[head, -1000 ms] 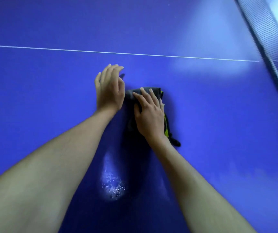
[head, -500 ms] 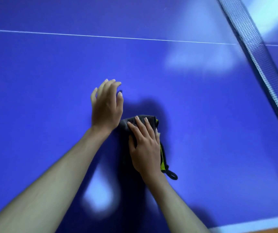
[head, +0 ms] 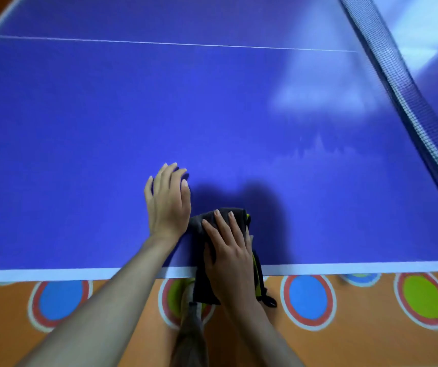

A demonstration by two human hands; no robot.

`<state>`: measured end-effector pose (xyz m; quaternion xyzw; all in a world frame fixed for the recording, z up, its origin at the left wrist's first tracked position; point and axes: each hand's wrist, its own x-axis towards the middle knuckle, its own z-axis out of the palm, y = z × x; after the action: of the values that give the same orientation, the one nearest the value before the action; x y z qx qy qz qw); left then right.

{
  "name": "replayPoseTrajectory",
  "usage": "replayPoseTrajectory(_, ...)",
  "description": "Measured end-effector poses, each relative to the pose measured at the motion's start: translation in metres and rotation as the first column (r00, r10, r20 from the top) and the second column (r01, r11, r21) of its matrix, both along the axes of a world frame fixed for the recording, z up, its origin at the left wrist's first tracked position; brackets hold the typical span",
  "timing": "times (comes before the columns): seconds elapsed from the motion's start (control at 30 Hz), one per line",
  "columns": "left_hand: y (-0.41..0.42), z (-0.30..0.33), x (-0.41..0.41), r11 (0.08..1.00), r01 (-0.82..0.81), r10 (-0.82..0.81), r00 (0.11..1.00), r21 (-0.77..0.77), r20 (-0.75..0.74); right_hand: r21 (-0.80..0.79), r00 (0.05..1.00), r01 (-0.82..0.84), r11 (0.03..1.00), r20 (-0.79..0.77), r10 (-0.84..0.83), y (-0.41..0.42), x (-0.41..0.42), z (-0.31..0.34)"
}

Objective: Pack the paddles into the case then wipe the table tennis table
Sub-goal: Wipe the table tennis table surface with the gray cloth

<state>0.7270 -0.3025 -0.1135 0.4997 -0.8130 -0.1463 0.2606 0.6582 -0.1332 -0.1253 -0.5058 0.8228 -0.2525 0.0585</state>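
A dark grey cloth [head: 224,217] with yellow-green trim lies at the near edge of the blue table tennis table [head: 106,128], its tail hanging over the white edge line. My right hand [head: 229,255] presses flat on the cloth with straight fingers. Just left of it my left hand [head: 167,201] rests flat on the bare table top, fingers together, its edge touching the cloth. No paddles or case are in view.
The net [head: 411,102] runs diagonally along the right side. A thin white centre line [head: 172,43] crosses the far part of the table. Below the near edge lies an orange floor mat [head: 358,345] with coloured circles, and a foot [head: 190,295] shows there.
Both hands and the cloth have slid toward me, from mid-table to the near edge. The table edge and the floor have come into view.
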Motion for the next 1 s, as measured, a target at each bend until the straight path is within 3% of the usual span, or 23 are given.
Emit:
replayPoseTrajectory(0.23, 0.009, 0.000, -0.003, 0.995, 0.002, 0.015, 0.986, -0.102, 0.165, 0.020, 0.999, -0.020, 1.000, -0.030, 0.020, 0.006, -0.012, -0.002)
replayPoseTrajectory(0.53, 0.010, -0.012, -0.005, 0.961, 0.022, 0.050, 0.967, -0.277, 0.250, -0.065, 0.988, 0.157, 0.986, 0.001, -0.157, -0.111, -0.104, -0.005)
replayPoseTrajectory(0.77, 0.007, -0.014, -0.005, 0.977, 0.024, 0.038, 0.959, -0.213, 0.281, -0.055, 0.990, 0.140, 0.989, 0.021, -0.139, -0.179, -0.160, -0.004)
replayPoseTrajectory(1.0, 0.005, -0.012, -0.004, 0.981, 0.024, 0.034, 0.955, -0.192, 0.295, -0.068, 0.996, 0.077, 0.995, 0.037, -0.075, -0.144, -0.148, -0.004)
